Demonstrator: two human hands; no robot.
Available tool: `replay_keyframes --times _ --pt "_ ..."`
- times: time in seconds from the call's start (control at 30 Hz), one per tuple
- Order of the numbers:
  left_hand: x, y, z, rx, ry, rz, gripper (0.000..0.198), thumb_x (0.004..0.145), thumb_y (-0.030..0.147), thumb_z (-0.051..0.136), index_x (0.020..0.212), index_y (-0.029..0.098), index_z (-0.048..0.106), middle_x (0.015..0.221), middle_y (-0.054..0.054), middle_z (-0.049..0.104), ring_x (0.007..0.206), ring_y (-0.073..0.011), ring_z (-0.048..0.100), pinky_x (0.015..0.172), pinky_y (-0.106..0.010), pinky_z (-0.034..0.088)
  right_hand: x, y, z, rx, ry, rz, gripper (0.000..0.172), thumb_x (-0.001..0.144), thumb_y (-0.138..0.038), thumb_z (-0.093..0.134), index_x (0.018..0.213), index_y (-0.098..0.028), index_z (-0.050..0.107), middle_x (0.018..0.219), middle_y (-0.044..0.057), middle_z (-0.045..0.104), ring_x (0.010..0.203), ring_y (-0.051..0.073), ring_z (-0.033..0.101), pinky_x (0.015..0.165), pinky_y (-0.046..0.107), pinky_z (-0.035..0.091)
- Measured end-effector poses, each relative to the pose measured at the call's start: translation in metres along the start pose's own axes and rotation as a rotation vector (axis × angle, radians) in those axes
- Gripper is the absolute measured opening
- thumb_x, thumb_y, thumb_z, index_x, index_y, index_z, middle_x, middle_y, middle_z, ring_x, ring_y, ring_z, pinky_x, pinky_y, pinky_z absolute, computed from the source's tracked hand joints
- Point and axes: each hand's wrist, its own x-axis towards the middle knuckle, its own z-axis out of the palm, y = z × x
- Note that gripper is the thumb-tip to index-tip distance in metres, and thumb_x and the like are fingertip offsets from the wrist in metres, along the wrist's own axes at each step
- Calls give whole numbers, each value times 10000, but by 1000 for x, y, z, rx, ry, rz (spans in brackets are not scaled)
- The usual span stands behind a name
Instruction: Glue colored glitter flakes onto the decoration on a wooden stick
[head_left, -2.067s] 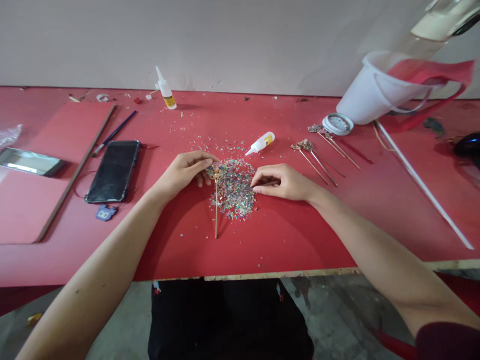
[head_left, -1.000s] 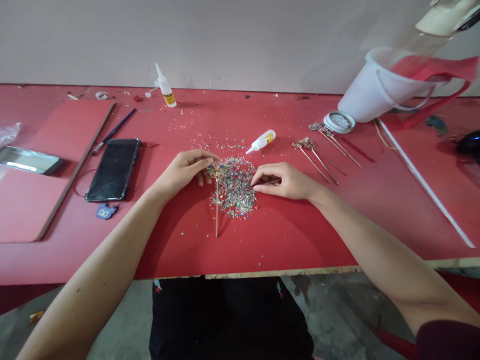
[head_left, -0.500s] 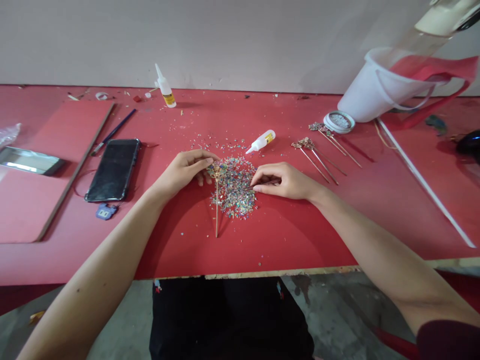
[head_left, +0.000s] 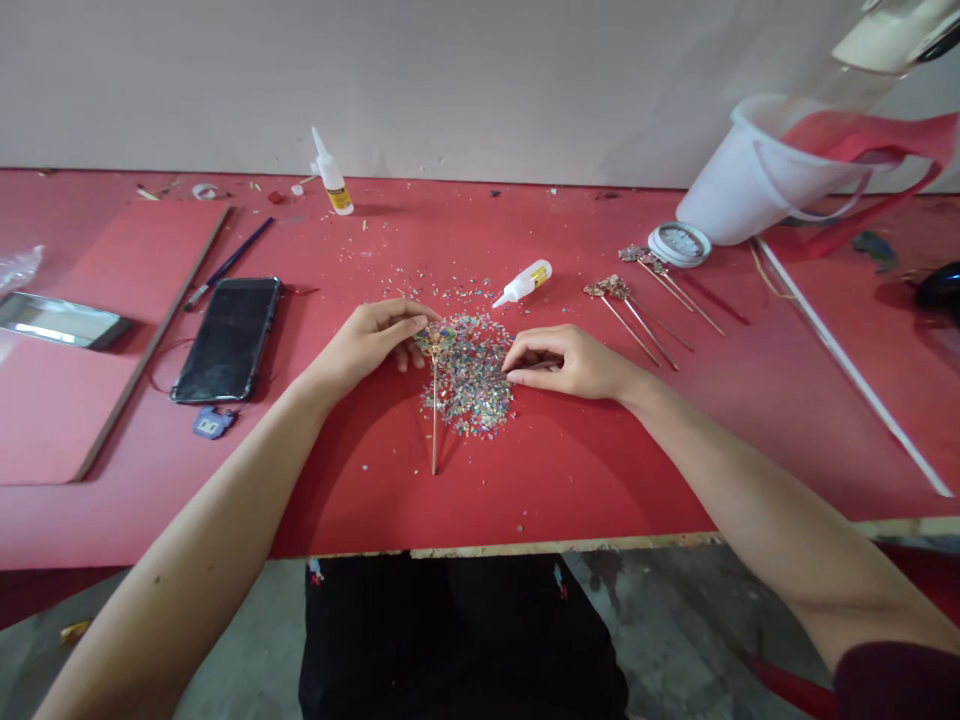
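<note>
My left hand [head_left: 390,335] grips the ornate head of a gold hairpin [head_left: 434,410] between thumb and fingers; its thin stem points down toward the table's front edge. Colourful flakes show on the head. Beside and partly beneath the hairpin lies a heap of small shiny multicoloured chips [head_left: 480,385]. At the heap's right side my right hand [head_left: 559,362] is closed in a pinch round a thin dark stick-like tool [head_left: 551,364], its tip low over the chips; the exact kind cannot be made out.
A glue bottle [head_left: 525,284] lies behind the heap, and another glue bottle [head_left: 334,180] stands farther back. More hairpins [head_left: 630,310] lie right, near a round lid [head_left: 679,244] and a white bucket [head_left: 731,185]. On the left are a phone [head_left: 227,340], a brush [head_left: 232,262] and a board [head_left: 105,350].
</note>
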Motion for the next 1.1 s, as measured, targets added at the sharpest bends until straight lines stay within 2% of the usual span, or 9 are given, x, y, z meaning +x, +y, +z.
replay_keyframes --times 1.1 --pt "1 -1 0 -10 0 0 198 907 233 545 1003 120 677 651 -25 645 521 -83 612 476 -153 473 0 0 1 1 -4 0 211 813 -371 665 854 -163 673 769 19 638 646 110 510 578 263 374"
